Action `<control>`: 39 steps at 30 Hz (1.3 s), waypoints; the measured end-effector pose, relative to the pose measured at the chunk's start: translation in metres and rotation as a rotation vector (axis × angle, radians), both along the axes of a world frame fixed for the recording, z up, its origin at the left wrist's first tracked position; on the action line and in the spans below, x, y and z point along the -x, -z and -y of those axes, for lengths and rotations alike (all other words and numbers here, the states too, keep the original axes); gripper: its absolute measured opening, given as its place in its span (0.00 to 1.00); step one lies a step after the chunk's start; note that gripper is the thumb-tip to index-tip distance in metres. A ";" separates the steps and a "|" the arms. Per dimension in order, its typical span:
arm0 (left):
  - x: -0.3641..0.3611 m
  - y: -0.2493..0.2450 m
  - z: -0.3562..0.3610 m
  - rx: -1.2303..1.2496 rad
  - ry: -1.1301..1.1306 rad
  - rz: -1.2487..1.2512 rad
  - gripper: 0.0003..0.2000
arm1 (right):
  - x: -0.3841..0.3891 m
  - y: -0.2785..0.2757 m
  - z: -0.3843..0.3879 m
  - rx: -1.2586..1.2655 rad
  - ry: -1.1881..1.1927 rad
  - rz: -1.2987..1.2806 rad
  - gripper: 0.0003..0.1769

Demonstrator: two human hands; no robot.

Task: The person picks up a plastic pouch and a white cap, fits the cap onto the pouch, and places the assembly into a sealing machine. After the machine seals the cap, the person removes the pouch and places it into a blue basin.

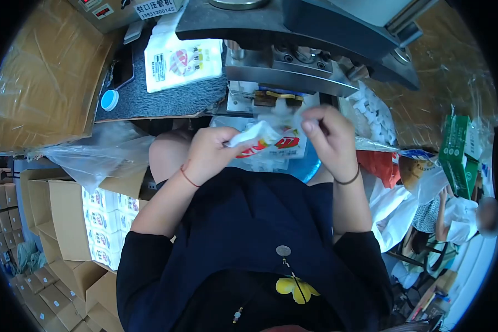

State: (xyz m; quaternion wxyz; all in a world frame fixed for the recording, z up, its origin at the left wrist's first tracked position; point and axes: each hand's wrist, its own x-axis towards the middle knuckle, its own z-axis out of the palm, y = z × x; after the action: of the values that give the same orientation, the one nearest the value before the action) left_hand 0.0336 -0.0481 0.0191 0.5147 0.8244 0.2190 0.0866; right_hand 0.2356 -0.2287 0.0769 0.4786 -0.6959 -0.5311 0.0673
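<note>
My left hand (213, 149) is closed on the near left edge of a crumpled white plastic pouch (257, 134) with red print, in front of my lap. My right hand (332, 138) is at the pouch's right end, thumb and fingers curled together. Something pale and translucent shows at those fingertips, too blurred to name. Just beyond my hands is the metal jaw of a press machine (290, 77). Under them, a blue tub (311, 169) with more printed pouches is partly hidden.
Flat white pouches (185, 63) lie on the dark mat (199, 99) at left, near a blue-lidded cap (109, 100). White spouts (371, 110) fill a bag at right. An open carton (66, 218) holds packed goods. Another person (454, 218) sits far right.
</note>
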 end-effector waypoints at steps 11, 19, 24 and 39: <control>-0.025 0.011 0.057 1.025 0.303 -0.037 0.16 | -0.027 -0.007 0.018 0.245 -0.184 0.166 0.13; -0.046 0.017 0.016 1.139 0.105 0.082 0.15 | -0.110 0.032 0.060 0.592 0.431 0.604 0.16; -0.054 0.034 0.005 0.813 -0.006 0.285 0.18 | -0.124 0.058 0.060 0.569 0.401 0.480 0.18; 0.040 0.027 -0.070 -0.248 -0.337 0.258 0.11 | -0.054 0.030 0.063 0.110 0.429 0.152 0.10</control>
State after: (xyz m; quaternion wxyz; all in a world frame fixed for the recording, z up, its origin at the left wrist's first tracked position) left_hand -0.0068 0.0215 -0.0081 0.4117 0.8152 0.2735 0.3021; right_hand 0.2899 -0.2914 0.0473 0.4018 -0.8210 -0.4011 -0.0597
